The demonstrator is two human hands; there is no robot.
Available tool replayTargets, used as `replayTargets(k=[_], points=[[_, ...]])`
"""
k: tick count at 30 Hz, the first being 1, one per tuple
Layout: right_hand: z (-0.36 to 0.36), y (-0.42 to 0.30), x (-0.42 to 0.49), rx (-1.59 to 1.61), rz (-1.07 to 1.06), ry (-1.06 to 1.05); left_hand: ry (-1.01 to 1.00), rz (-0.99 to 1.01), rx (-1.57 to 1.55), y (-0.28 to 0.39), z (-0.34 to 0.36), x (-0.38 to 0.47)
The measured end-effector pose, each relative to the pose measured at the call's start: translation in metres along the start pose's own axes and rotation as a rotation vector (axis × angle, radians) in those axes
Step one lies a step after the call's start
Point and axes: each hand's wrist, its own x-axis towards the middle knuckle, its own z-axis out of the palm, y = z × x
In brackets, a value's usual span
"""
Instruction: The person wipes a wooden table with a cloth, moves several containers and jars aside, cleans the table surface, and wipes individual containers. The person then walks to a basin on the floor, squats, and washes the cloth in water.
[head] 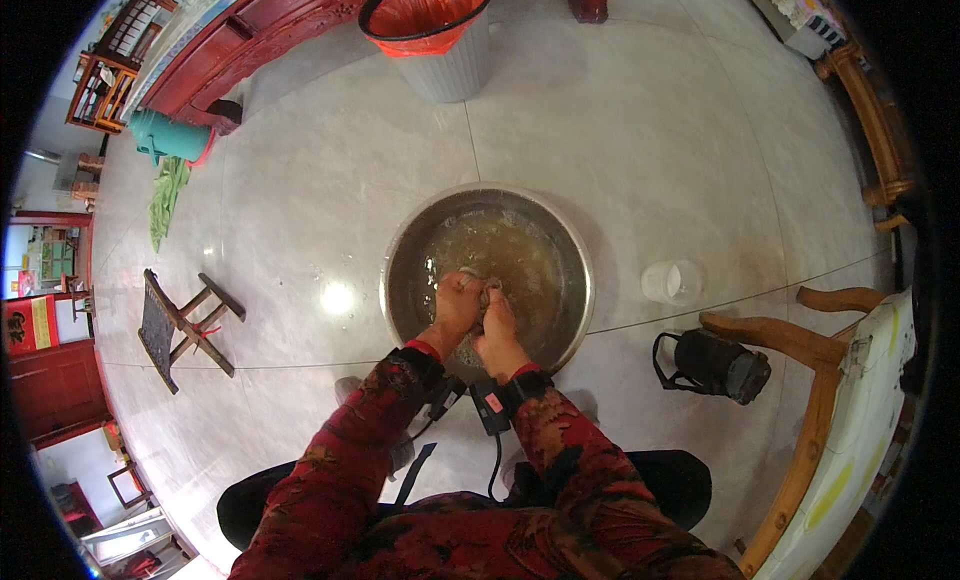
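Note:
A wide metal basin (391, 242) of cloudy, brownish water stands on the tiled floor in front of me. Both my hands are together over its near half. My left hand (459, 299) is closed around a small, pale wet thing (471, 272), perhaps cloth, which I cannot name for sure. Beside it, my right hand (498, 326) presses against the same thing from the other side, fingers curled. Most of the thing is hidden by my fingers. Foam floats on the water near my wrists.
A grey bin (450, 70) with a red liner stands beyond the basin. To the left are a folding stool (180, 325) and a teal bucket (172, 139). A white cup (675, 282), a black cylindrical container (716, 366) and a wooden chair (814, 430) are at the right.

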Motion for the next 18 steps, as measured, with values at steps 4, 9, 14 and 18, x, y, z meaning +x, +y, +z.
replayTargets(k=[4, 9, 14, 18], points=[[-0.014, -0.025, -0.010, 0.025, 0.172, 0.088, -0.138, -0.123, -0.285, 0.006, 0.004, -0.043], [-0.025, -0.022, -0.010, 0.102, 0.099, -0.130, -0.180, -0.114, -0.378, 0.021, 0.012, -0.061], [-0.004, 0.015, -0.018, -0.148, -0.025, 0.118, -0.012, 0.034, -0.026, -0.023, 0.001, -0.020], [0.015, -0.021, -0.028, -0.331, -0.022, 0.203, 0.038, -0.085, -0.026, -0.062, -0.019, 0.020]])
